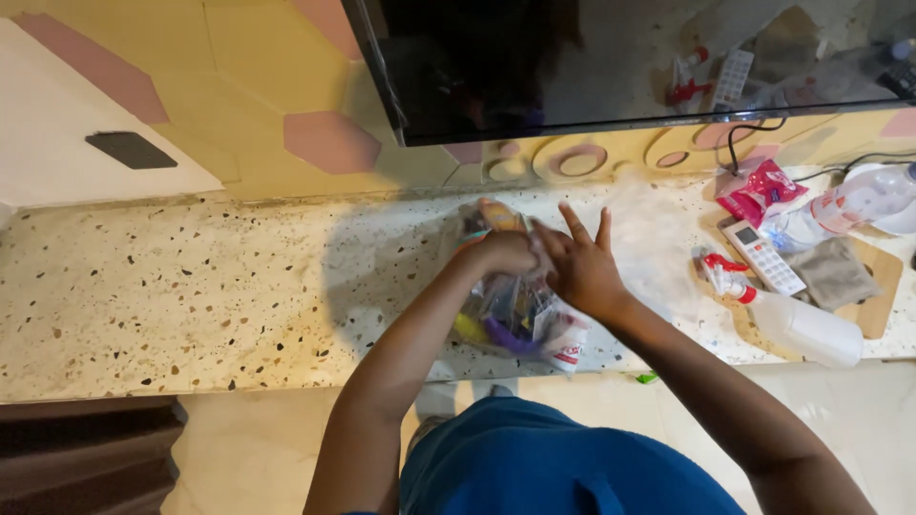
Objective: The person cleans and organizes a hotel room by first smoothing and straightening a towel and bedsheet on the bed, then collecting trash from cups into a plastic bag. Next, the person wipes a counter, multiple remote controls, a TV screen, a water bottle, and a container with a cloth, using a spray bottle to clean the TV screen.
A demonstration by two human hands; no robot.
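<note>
While I stand at the counter [191,286], my left hand [501,253] clenches the top of the clear bag [510,310] | right hand [582,272] touches it, fingers spread loose | bag lies just below both hands, long axis toward me, left nearer.

Warm, moderately dim indoor light from above and behind. The person's shadow falls across the worktop [239,286]. The dark screen [572,67] shows dull reflections. Slight motion blur softens the hands; edges curve mildly.
</note>
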